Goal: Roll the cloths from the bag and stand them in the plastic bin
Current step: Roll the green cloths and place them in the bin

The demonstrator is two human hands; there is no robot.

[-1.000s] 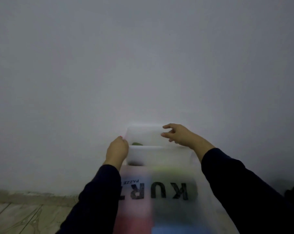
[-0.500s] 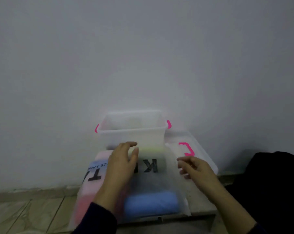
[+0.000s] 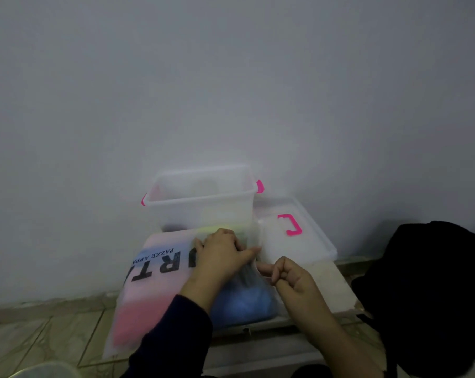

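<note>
A frosted plastic bag [image 3: 160, 271] with black lettering lies on a low white table [image 3: 326, 285]. Pink, red, blue and yellow-green cloths show through it. My left hand [image 3: 222, 252] lies on the bag's upper middle with the thumb pointing right. My right hand [image 3: 288, 276] has curled fingers that pinch the bag's right edge by the blue cloth [image 3: 244, 301]. Behind the bag stands the clear plastic bin [image 3: 203, 205] with pink latches, against the wall. What is inside the bin is too blurred to tell.
The bin's clear lid [image 3: 293, 236] with a pink handle lies to the right of the bin. A black bundle [image 3: 432, 290] sits at the far right. Tiled floor [image 3: 40, 339] shows at the lower left, and a plain wall rises close behind.
The camera tilted down, bringing the bag and table into view. Both hands left the bin's rim and came down onto the bag; the right hand closed on the bag's right edge.
</note>
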